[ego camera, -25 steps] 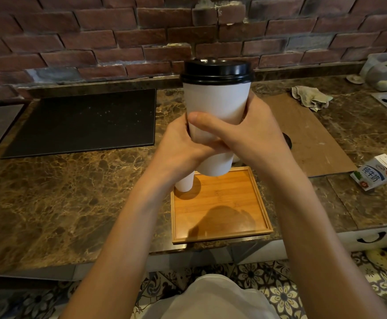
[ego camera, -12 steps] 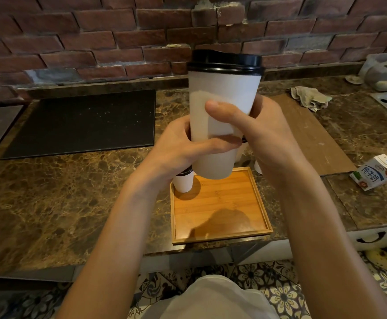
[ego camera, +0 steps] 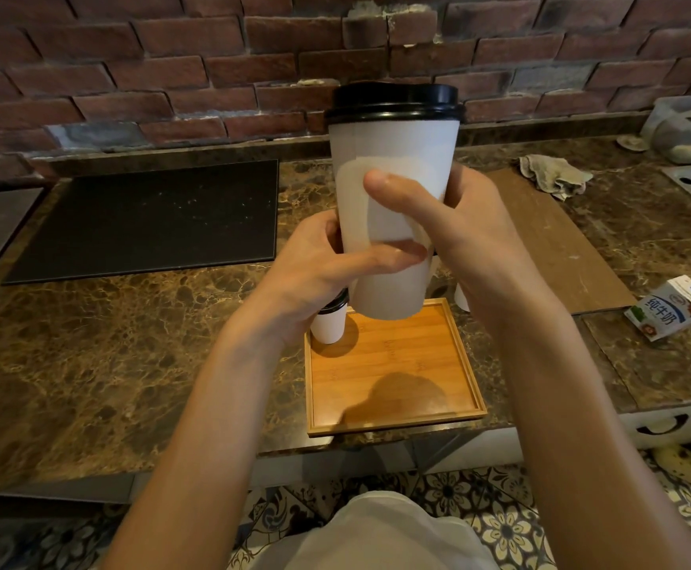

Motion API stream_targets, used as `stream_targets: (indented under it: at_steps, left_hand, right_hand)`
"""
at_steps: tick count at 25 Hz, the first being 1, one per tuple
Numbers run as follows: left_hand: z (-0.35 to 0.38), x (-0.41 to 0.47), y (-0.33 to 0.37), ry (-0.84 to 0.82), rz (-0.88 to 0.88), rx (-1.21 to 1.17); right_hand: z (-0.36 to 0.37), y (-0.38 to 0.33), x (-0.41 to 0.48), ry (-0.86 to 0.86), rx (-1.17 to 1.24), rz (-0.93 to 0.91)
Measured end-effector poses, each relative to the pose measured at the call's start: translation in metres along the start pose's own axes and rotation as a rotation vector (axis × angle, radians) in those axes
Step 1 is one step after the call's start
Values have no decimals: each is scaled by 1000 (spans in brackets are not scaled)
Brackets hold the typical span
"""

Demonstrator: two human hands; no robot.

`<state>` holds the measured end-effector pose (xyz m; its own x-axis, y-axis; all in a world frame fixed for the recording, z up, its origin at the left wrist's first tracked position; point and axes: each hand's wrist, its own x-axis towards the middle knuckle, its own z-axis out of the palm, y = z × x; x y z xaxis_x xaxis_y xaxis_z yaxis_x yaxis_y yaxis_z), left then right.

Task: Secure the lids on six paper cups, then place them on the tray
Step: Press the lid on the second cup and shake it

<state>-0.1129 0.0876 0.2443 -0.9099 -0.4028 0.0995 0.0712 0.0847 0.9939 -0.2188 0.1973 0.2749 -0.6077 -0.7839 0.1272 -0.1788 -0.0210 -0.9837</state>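
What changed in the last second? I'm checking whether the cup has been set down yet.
The cup rose slightly and has not been set down. The right hand shifted its thumb higher up the cup; the left hand now lays its thumb across the front below. Both hands still grip it above the tray; lid still on.

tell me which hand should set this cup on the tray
Right, probably. Both hands grip the lidded cup, but the right hand wraps its middle, while the left hand sits lower, above another cup at the far left corner of the tray.
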Motion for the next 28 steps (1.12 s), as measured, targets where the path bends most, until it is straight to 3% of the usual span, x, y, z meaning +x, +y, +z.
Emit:
stream_targets:
  at_steps: [9, 14, 21, 23, 26, 28]
  left_hand:
    - [9, 0, -9, 234, 47, 197]
    - [3, -2, -12, 152, 71, 176]
    - [-22, -22, -39, 32, -31, 170]
    - [-29, -31, -59, 150, -65, 252]
    - [-36, -48, -103, 567, -37, 588]
    - [-40, -60, -135, 713, -32, 700]
  right_hand:
    - [5, 4, -1, 121, -156, -60]
    - [5, 10, -2, 114, -145, -123]
    - [3, 31, -3, 70, -171, -255]
    - [2, 40, -6, 50, -182, -290]
    - [1, 62, -12, 17, -169, -283]
    - [1, 81, -19, 2, -166, -252]
